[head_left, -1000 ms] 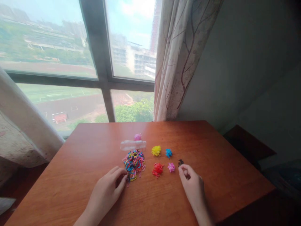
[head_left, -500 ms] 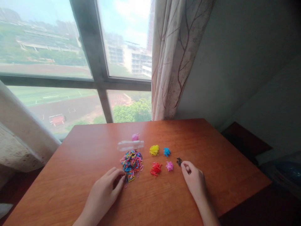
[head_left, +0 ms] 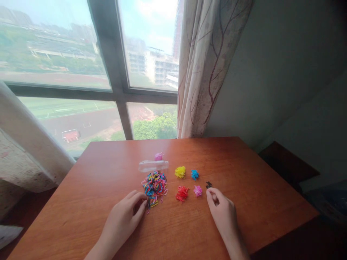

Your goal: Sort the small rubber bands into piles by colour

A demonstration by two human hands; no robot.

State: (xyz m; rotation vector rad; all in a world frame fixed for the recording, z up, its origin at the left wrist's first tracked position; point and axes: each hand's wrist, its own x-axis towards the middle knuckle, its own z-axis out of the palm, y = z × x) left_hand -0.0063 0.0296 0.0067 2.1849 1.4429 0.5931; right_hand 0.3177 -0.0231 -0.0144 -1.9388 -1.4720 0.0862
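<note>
A mixed pile of small coloured rubber bands point(head_left: 155, 184) lies on the wooden table. My left hand point(head_left: 127, 213) is at its near left edge, thumb and forefinger pinched on a dark band there. Sorted by colour, a yellow heap point(head_left: 180, 172), a blue heap point(head_left: 194, 174), a red heap point(head_left: 182, 194) and a pink heap point(head_left: 197, 190) lie to the right. Just beyond the fingertips of my right hand point(head_left: 221, 204) is a small black heap of bands point(head_left: 208, 185). The right fingers are curled closed; whatever they hold is hidden.
Behind the mixed pile lie a clear plastic bag or tube point(head_left: 153, 165) and a small pink object point(head_left: 158, 156). The brown table point(head_left: 108, 173) stands against a window, with a patterned curtain point(head_left: 202, 72) and a grey wall at the right.
My right hand has shifted slightly left and toward me, off the black heap. My left hand stays at the pile's edge. The whole view has turned slightly.
</note>
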